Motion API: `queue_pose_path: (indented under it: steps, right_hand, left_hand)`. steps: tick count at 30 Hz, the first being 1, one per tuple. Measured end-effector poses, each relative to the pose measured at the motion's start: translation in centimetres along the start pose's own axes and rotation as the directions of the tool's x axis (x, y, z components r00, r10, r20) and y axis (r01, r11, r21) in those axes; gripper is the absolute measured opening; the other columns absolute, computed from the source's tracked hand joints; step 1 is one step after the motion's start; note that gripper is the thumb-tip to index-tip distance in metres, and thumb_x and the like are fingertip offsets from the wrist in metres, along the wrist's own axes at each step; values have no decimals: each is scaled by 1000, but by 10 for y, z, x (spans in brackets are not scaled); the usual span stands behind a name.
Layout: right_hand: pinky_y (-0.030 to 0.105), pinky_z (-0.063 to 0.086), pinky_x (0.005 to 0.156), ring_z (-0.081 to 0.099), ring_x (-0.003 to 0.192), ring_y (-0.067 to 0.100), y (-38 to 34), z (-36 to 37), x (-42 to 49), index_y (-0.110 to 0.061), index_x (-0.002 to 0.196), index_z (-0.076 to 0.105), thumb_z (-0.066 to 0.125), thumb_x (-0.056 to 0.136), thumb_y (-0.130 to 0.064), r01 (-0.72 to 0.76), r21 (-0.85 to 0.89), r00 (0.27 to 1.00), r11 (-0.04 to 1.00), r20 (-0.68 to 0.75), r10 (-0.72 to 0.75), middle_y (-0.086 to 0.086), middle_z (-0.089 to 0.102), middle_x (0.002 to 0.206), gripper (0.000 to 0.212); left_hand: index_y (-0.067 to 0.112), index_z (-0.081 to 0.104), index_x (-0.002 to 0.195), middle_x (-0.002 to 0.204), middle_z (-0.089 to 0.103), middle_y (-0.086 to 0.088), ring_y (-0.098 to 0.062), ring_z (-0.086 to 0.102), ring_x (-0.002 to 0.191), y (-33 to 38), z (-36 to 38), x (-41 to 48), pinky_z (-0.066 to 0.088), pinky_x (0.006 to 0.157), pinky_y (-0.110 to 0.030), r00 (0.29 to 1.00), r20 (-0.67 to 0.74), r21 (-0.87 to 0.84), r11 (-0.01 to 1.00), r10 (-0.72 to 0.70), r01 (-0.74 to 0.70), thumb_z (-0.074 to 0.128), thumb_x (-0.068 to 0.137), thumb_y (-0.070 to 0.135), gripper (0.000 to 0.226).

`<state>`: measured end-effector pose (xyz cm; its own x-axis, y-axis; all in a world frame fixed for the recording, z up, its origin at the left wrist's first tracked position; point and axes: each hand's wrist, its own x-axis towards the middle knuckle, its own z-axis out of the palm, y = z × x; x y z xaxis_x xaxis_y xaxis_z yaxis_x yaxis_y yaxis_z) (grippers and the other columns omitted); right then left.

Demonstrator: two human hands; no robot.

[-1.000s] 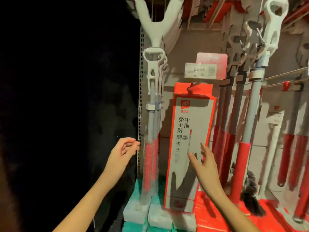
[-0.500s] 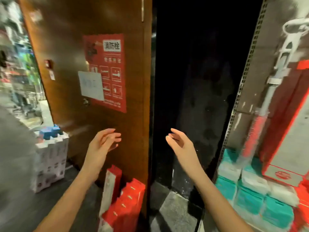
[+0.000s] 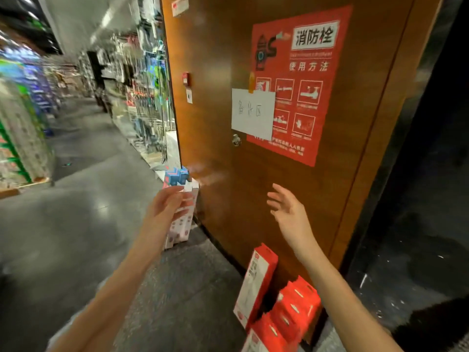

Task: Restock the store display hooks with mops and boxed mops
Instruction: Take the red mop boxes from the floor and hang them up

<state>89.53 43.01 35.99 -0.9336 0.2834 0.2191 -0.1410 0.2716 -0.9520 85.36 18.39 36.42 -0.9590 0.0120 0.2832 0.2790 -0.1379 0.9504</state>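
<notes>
I see left hand [image 3: 168,207] raised, fingers spread, empty. Right hand [image 3: 289,212] raised before wooden door [image 3: 218,102], fingers apart, empty. Red mop boxes [image 3: 279,298] stand on floor [image 3: 76,224] against door foot, below right forearm. Red poster [image 3: 314,72] and white paper note [image 3: 252,113] on door.

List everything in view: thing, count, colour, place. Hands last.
boxed mops: several, exact count unclear, red and white, on the floor leaning against the door, bottom centre
wooden door: one, brown, centre
fire hydrant poster: one, red, on the door
paper note: one, white, taped over the poster's left edge
carton stack: one, white with blue boxes on top, at the door's left corner
left hand: one, empty, in front of the stack
right hand: one, empty, open, before the door
</notes>
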Motion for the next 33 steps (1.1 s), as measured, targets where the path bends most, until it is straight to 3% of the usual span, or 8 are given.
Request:
queue_pose_path:
  steps: [6,10,15,23,29,33]
  right_hand:
    - [6,48,64,51,119,10,11,48,75,-20,141,40,41,90,15,-41,10,994,999,-102,42,-6,49,126,62]
    - [6,49,63,50,117,8,25,70,107,-23,140,41,41,91,13,-65,-43,988,997,-142,58,-7,49,125,61]
    - [14,47,72,53,115,13,67,95,143,-20,139,43,42,90,10,-137,-77,949,988,-296,108,-1,52,124,57]
    - [12,41,61,54,105,15,141,137,178,-15,137,44,45,89,8,-392,-10,769,920,-553,321,8,55,124,53]
    - [27,43,84,55,99,18,198,147,175,-11,134,48,47,89,7,-506,87,617,858,-659,430,8,56,116,49]
    - [14,40,74,53,95,17,249,136,177,-6,133,48,45,89,8,-579,115,525,807,-704,477,9,58,112,46]
  left_hand:
    - [13,60,112,107,69,-7,-19,67,96,-23,-20,98,52,88,-30,989,146,62,998,-26,17,51,95,19,21]
    - [13,61,110,99,70,-2,-16,66,92,-60,-21,156,55,81,-22,974,223,65,997,-52,38,50,96,15,18]
    - [14,58,111,109,67,-7,-19,65,100,-129,-13,224,52,91,-30,903,420,90,994,-94,62,48,96,15,18]
    - [11,52,123,115,62,-1,-15,61,107,-220,16,323,49,95,-30,646,727,254,965,-235,65,47,97,18,28]
    - [11,52,125,112,63,3,-10,61,104,-289,52,331,50,90,-25,458,807,344,927,-372,147,45,98,18,28]
    - [13,53,119,109,64,2,-14,62,105,-343,84,328,50,91,-29,371,823,380,902,-431,206,46,98,16,22]
